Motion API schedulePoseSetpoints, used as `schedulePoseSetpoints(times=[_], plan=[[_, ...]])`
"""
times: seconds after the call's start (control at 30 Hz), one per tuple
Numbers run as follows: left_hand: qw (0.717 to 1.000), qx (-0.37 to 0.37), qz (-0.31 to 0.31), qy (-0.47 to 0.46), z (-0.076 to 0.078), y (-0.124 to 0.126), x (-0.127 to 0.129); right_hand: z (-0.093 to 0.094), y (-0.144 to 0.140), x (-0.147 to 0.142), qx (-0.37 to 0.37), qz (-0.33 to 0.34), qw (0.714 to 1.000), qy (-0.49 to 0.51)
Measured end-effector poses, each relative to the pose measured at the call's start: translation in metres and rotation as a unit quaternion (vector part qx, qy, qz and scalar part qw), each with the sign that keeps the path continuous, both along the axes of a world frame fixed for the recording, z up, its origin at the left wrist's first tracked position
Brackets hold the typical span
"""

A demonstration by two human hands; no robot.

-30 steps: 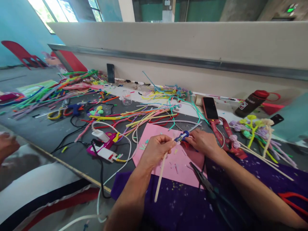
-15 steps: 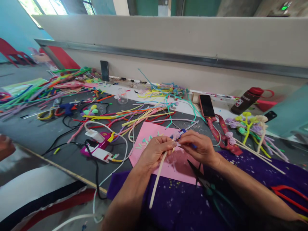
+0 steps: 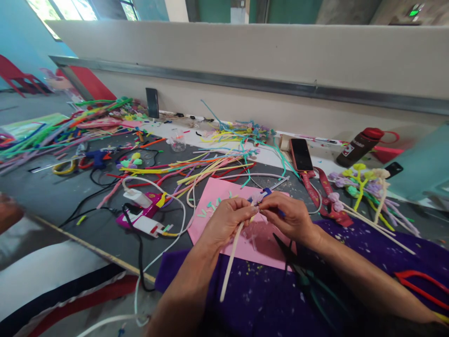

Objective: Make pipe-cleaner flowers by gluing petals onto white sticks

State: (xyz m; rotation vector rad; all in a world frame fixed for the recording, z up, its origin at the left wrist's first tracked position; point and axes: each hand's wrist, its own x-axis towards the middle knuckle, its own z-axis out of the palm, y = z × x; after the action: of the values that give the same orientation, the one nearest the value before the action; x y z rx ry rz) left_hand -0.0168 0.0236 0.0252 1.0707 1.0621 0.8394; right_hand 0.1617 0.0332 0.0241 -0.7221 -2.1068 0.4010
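My left hand (image 3: 226, 221) grips a cream pipe cleaner stem (image 3: 229, 262) that slants down toward me over a pink sheet (image 3: 217, 192). My right hand (image 3: 289, 215) pinches a small pale lilac piece (image 3: 257, 198) at the stem's top end, fingertips of both hands touching. A blue-handled tool (image 3: 269, 190) lies on the pink sheet just behind my right hand. Dark scissors (image 3: 298, 264) lie on the purple cloth (image 3: 252, 290) under my right wrist.
Loose coloured pipe cleaners (image 3: 206, 166) cover the grey table. A phone (image 3: 300, 154) with a red lanyard, a dark bottle (image 3: 358, 145), finished pipe-cleaner flowers (image 3: 368, 187), a pink charger with cables (image 3: 143, 213) and a glue gun (image 3: 96, 159) lie around. Another person's hand (image 3: 9, 210) shows at the left edge.
My right hand left the blue-handled tool and came to the top of the stem, pinching the lilac piece there. The view shifted slightly; my left hand kept the stem.
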Motion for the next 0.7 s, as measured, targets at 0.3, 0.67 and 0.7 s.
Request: schedulePoseSetpoints(times=[0.3,0.67,0.7], plan=[[0.909,0.231,0.086,0.337,-0.006,-0.004,0.004,0.015,0.014,0.021,-0.256,-0.050,0.959,0.111],[0.876,0.260,0.080,0.399,-0.009,-0.005,0.007,0.006,0.019,0.017,-0.161,-0.012,0.987,0.022],[0.874,0.260,0.080,0.402,-0.010,-0.005,0.007,0.006,0.019,0.017,-0.153,-0.006,0.988,0.014]])
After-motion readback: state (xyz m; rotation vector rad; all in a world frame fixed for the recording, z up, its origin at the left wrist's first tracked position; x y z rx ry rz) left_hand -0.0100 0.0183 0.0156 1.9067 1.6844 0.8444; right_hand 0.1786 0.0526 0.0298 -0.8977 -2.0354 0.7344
